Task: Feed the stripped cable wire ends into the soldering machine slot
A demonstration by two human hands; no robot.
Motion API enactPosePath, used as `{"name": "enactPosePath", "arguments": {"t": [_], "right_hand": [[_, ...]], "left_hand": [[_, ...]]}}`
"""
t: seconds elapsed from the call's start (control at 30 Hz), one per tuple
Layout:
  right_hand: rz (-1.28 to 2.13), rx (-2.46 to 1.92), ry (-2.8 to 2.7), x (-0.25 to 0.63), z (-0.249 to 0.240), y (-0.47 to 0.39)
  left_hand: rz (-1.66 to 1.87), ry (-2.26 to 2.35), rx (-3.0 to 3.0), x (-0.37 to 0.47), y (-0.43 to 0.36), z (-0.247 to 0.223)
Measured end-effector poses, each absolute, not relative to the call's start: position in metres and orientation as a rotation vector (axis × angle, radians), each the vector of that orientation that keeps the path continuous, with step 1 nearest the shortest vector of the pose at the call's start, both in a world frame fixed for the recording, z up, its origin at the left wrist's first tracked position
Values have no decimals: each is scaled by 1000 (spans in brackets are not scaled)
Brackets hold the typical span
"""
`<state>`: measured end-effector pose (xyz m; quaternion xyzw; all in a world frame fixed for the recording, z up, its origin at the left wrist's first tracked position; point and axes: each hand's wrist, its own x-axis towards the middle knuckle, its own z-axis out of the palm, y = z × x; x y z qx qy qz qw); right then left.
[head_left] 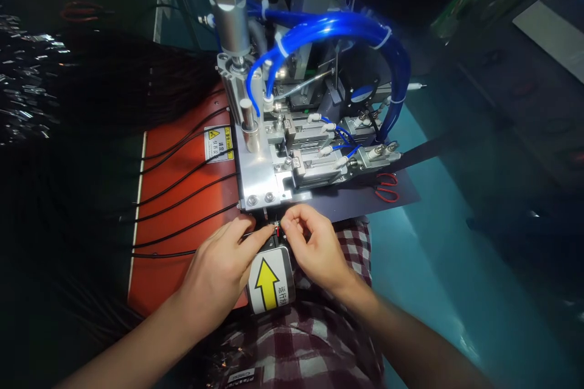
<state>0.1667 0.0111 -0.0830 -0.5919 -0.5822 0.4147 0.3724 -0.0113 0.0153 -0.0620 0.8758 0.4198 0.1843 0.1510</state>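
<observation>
At the front edge of a metal machine (260,179), both my hands meet over a small fixture with a tiny red part (278,231). My left hand (223,261) lies on the left side, thumb and index finger reaching to the fixture; whatever is between them is too small to tell. On the right, my right hand (317,243) pinches with thumb and index finger beside the red part, and what it holds is hidden. Just below sits a white label with a yellow arrow (267,285). Black cables (191,194) run in from the left toward the machine.
Blue air hoses (337,24) arch over the machine's cylinders. An orange-red panel (168,176) bears a warning label (219,143). Red-handled scissors (387,187) lie on the right of the dark plate. A dark bundle of strands (114,79) hangs at the left.
</observation>
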Motion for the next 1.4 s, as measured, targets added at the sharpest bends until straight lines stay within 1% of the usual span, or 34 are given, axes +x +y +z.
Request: {"name": "enactPosePath", "arguments": {"t": [0.43,0.63,0.73,0.9,0.97,1.17,1.4], "right_hand": [[1184,-1554,-1355,166,-84,14],[1477,-1494,-1049,175,-89,18],[1539,-1466,-961,179,-89,17],[1602,-1398,-963,177,-86,12],[1552,-1408,-1004,175,-86,10],[1205,-1497,-1249,174,-88,6],[1052,-1515,-1421,173,-85,4]], "left_hand": [[510,1209,2515,-12,15,-63],[518,1207,2552,-13,15,-61],[529,1196,2569,-13,15,-62],[505,1220,2541,-15,15,-63],[500,1222,2532,-15,15,-63],[514,1230,2521,-14,14,-63],[507,1226,2524,-13,14,-62]]}}
